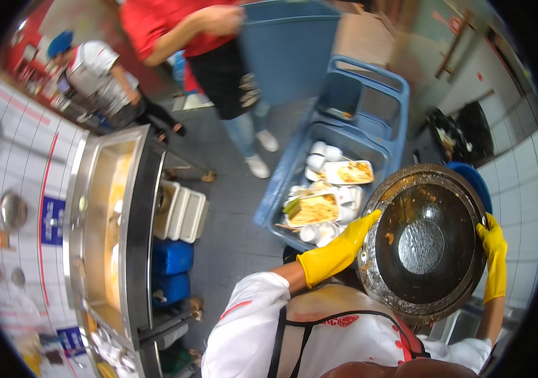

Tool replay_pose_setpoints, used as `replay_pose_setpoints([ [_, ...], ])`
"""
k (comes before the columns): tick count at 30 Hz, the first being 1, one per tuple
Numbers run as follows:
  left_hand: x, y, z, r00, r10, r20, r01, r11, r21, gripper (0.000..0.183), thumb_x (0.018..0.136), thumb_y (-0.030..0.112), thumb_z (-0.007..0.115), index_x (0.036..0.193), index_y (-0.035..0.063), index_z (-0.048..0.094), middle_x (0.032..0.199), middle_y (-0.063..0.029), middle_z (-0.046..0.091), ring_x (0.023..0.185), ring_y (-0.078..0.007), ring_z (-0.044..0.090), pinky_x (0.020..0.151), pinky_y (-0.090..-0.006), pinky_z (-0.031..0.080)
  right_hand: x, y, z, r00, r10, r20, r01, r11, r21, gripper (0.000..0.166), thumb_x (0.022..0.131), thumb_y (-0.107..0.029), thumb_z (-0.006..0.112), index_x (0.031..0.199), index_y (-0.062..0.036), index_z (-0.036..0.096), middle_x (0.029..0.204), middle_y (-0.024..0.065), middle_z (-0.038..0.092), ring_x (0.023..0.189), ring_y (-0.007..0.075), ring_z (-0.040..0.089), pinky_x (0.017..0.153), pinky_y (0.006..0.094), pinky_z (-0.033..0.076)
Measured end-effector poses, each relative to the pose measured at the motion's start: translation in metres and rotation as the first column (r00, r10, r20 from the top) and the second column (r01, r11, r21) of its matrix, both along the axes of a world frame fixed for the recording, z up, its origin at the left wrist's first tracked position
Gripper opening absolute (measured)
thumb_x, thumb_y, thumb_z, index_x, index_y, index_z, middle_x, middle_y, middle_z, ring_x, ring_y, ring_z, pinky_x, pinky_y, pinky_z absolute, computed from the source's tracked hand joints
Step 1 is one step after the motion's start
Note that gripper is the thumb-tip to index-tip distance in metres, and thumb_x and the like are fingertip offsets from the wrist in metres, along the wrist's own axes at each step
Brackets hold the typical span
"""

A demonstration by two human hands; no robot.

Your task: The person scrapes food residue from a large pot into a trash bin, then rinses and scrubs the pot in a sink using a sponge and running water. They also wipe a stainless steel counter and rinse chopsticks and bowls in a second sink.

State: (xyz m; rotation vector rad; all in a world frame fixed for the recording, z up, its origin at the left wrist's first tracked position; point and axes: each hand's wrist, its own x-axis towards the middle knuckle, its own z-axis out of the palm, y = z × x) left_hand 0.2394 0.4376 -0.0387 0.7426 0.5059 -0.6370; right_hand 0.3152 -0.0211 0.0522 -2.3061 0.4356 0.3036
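Note:
Both of my hands wear yellow rubber gloves and grip a large round dark pan [413,201] by its rim, in front of my chest. My left hand [339,248] is on the pan's left edge and my right hand [494,257] on its right edge. Orange food bits and grease cling to the pan's wide rim and inner surface; a pale reflection lies at its centre. Just beyond my left hand stands a blue-grey plastic cart [271,205]. In its tub are white dishes [317,156], cups and rectangular trays of leftover food [313,210].
A person in red [167,28] holds a blue-grey bin [287,56] beyond the cart. Another person [96,71] in a blue cap stands at far left. A steel sink [129,227] runs along the left, with blue jugs [172,257] and white trays [188,215] below it.

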Motion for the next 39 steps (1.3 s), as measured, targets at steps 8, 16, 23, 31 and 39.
replay_pose_setpoints([
  [8,-0.096,0.133,0.089,0.962,0.271,-0.029,-0.272,0.944,-0.190,0.046,0.106,0.033,0.054,0.141,0.0051,0.058,0.130,-0.0109,0.069,0.112,-0.0216,0.068,0.097,-0.0327,0.054,-0.010,0.176,0.078,0.969,0.247,-0.006,-0.247,0.968,-0.033,0.045,0.094,-0.010,0.070,0.137,-0.0065,0.062,0.119,0.0097,0.072,0.106,0.0229,0.067,0.097,0.0336,0.050],
  [16,-0.283,0.215,0.270,0.868,0.492,-0.068,-0.492,0.870,0.017,0.054,0.104,0.040,0.056,0.141,0.0009,0.058,0.133,-0.0120,0.068,0.118,-0.0211,0.065,0.102,-0.0324,0.050,-0.088,0.304,0.235,0.859,0.505,-0.088,-0.512,0.835,-0.201,0.058,0.092,-0.022,0.075,0.144,-0.0046,0.056,0.125,0.0136,0.071,0.114,0.0245,0.067,0.099,0.0341,0.048],
  [23,-0.499,0.205,0.406,0.757,0.652,-0.051,-0.637,0.753,0.164,0.056,0.104,0.044,0.053,0.142,0.0031,0.060,0.140,-0.0127,0.065,0.125,-0.0225,0.062,0.110,-0.0336,0.043,-0.221,0.381,0.388,0.706,0.695,-0.137,-0.705,0.670,-0.230,0.056,0.092,-0.023,0.076,0.142,-0.0047,0.058,0.128,0.0130,0.071,0.116,0.0263,0.067,0.101,0.0346,0.048],
  [31,-0.669,0.194,0.415,0.506,0.849,-0.149,-0.849,0.521,0.085,0.056,0.104,0.045,0.054,0.143,0.0048,0.060,0.137,-0.0124,0.066,0.125,-0.0212,0.061,0.110,-0.0327,0.042,-0.311,0.485,0.408,0.504,0.839,-0.203,-0.863,0.493,-0.107,0.045,0.090,-0.009,0.074,0.133,-0.0012,0.062,0.116,0.0066,0.071,0.103,0.0205,0.065,0.094,0.0326,0.049],
  [39,-0.841,0.214,0.408,0.304,0.940,-0.158,-0.946,0.318,0.071,0.061,0.106,0.047,0.049,0.150,0.0060,0.052,0.153,-0.0113,0.053,0.142,-0.0234,0.045,0.121,-0.0353,0.027,-0.477,0.634,0.405,0.336,0.921,-0.196,-0.928,0.288,-0.236,0.045,0.089,-0.011,0.076,0.131,-0.0029,0.063,0.116,0.0078,0.072,0.105,0.0224,0.067,0.095,0.0341,0.050],
])
